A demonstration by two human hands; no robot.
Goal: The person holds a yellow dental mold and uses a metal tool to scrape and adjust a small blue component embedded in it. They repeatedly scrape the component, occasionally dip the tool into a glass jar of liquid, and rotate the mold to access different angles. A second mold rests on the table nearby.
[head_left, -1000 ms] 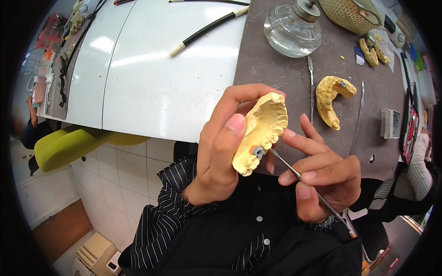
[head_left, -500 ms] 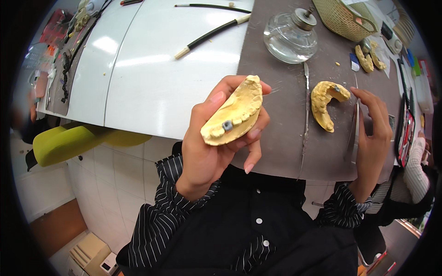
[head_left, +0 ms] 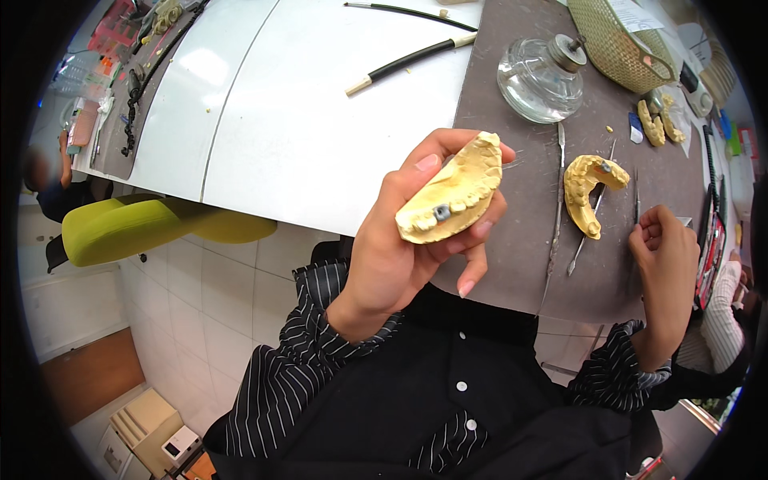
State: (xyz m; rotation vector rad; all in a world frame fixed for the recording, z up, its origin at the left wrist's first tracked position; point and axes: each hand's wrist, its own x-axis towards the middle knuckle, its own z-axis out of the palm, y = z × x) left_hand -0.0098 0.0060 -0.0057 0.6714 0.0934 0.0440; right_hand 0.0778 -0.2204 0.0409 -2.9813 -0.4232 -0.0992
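Note:
My left hand [head_left: 392,244] is wrapped round a yellow plaster dental model [head_left: 456,188], held tilted above the table edge. One tooth on it is a grey crown-like piece [head_left: 442,212]. To the right, my right hand [head_left: 664,248] is closed, thumb and fingers pinched at the lower end of a slim metal instrument [head_left: 637,196] that points away from me. A second yellow dental model [head_left: 578,196], curved and with a grey tooth too, lies on the mat beside it. A thin double-ended instrument [head_left: 575,258] passes beneath this model. Left of it lies a long metal spatula [head_left: 558,192].
A glass spirit burner [head_left: 540,84] stands at the mat's far side, near a woven basket [head_left: 632,56]. More plaster pieces [head_left: 652,124] lie at the right. A black-handled brush [head_left: 412,64] rests on the white table [head_left: 296,136]. A yellow-green chair [head_left: 160,228] stands left; another person's sleeve [head_left: 724,312] shows right.
The view has shifted, moving the scene right in it. My right hand has drawn nearer me and its fingers have closed. One instrument now lies under the second model.

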